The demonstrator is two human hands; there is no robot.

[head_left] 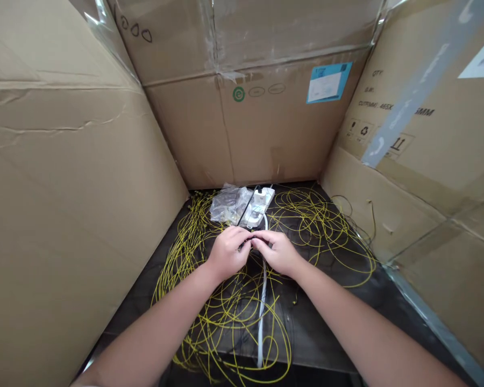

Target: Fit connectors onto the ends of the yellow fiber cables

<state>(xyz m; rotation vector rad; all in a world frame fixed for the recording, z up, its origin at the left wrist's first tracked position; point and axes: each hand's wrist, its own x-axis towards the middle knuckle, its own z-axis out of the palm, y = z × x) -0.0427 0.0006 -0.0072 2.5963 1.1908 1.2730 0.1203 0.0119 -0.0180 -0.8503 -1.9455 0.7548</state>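
Observation:
My left hand (229,252) and my right hand (280,252) meet over the middle of the dark table, fingers closed in a pinch. Between their fingertips is something small and dark, mostly hidden, too small for me to name. Thin yellow wires (182,248) lie in a dense bundle left of my left hand and loop beneath both hands. Another loose coil of yellow wire (306,217) spreads beyond my right hand. Just past my fingers sits a white power strip (255,213) with a plug in it.
A crumpled clear plastic bag (227,204) lies against the power strip. A white cable (262,314) runs under my hands toward the table's front edge. Cardboard boxes wall the table in at left (80,177), back (262,129) and right (439,177).

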